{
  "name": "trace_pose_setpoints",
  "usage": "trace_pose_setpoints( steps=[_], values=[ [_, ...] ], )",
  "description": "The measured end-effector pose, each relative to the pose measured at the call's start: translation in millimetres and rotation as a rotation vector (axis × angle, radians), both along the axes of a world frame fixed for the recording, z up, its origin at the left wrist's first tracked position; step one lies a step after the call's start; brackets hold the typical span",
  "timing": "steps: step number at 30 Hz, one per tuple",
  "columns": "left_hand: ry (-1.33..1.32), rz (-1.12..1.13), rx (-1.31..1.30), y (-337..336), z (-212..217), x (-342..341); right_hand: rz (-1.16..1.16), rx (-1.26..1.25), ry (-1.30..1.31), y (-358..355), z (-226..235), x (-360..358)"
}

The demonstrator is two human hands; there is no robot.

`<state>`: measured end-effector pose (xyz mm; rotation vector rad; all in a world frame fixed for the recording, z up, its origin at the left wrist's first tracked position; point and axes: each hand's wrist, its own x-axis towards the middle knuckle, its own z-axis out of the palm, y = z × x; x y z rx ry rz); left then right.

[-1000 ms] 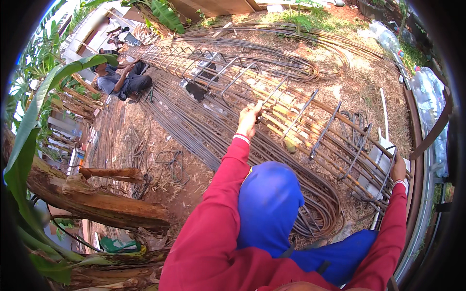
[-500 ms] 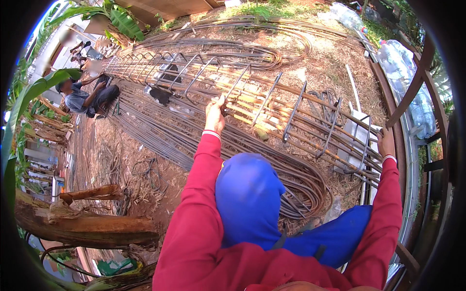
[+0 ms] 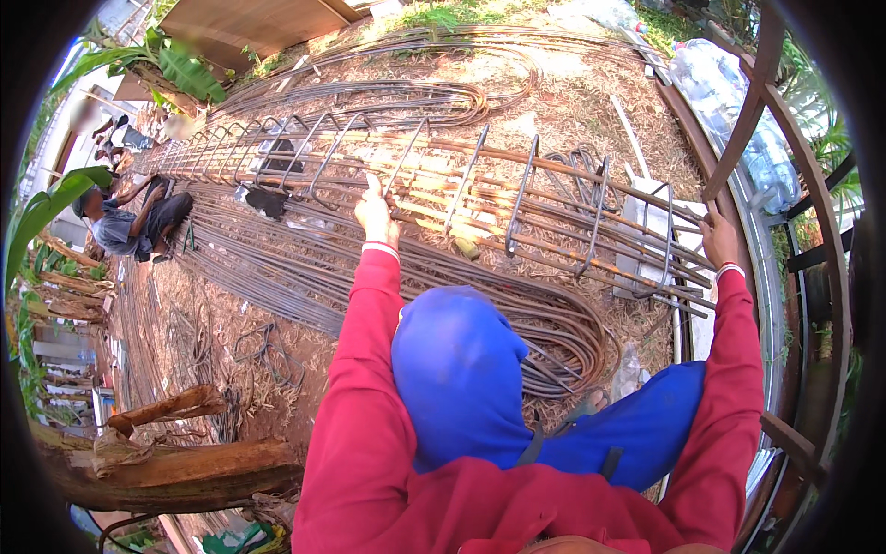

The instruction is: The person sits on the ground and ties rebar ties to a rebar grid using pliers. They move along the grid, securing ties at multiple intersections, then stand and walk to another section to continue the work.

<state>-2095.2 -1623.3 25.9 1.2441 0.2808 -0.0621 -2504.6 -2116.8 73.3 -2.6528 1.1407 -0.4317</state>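
Note:
A long rebar cage (image 3: 503, 196) of rust-brown bars and dark square stirrups runs from the far left toward my right side. My left hand (image 3: 377, 217) is closed at the cage's near side, by a stirrup, its thumb pointing up; the fingers are partly hidden. At the cage's right end, my right hand (image 3: 720, 238) is closed around the tip of an upper bar. Between my hands, several stirrups stand spaced along the bars. A small yellowish lump (image 3: 467, 247) shows just below the lower bars.
Bent bundles of rebar (image 3: 563, 342) lie on the straw-covered ground before me, with more coils (image 3: 461, 97) beyond. A crouching person (image 3: 129, 222) is at the cage's far end. Plastic bottles (image 3: 738, 111) and a metal frame (image 3: 835, 258) border my right; a cut trunk (image 3: 185, 466) lies left.
The whole scene has shifted left and slightly up in the picture as my head turned. Both hands keep about the same places on the rebar cage.

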Motion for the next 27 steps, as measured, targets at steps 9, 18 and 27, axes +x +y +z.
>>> trace_pose_setpoints(
  steps=[9,18,27],
  values=[
    [-0.237,-0.137,-0.1,8.3,-7.3,-11.8,0.278,0.054,-0.22,92.3,60.3,71.3],
    [-0.234,-0.091,0.051,6.9,-3.3,-7.7,0.429,0.173,-0.156,167.2,59.4,99.6],
    [-0.171,-0.151,0.132,14.4,-4.5,2.7,0.423,0.335,-0.014,238.0,66.6,53.4]
  ],
)
